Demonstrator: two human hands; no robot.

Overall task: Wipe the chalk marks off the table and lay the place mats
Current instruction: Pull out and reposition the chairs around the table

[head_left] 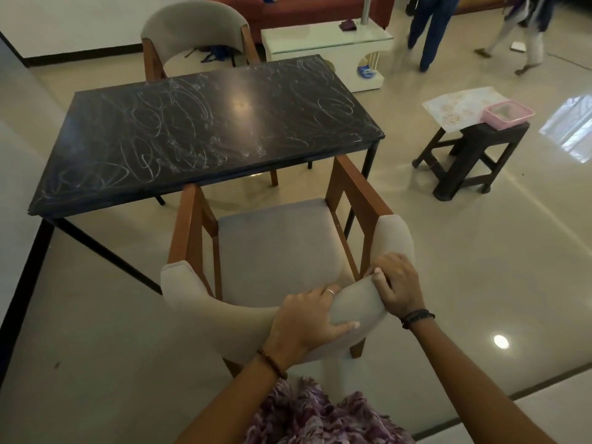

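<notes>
A black table (224, 100) stands ahead, its top covered in white chalk scribbles (166, 123). A grey padded wooden chair (272, 245) sits pulled back from the table's near side. My left hand (304, 325) grips the curved backrest from above. My right hand (394, 283) grips the same backrest a little to the right. Pale patterned place mats (458, 105) lie on a dark stool (471, 155) to the right, with a pink tub (507, 115) on top of them.
A second grey chair (195, 36) stands at the table's far side. A white glass-topped side table (330, 49) and a red sofa (314, 11) stand behind. Two people (432, 30) walk at the back right. A wall runs along the left.
</notes>
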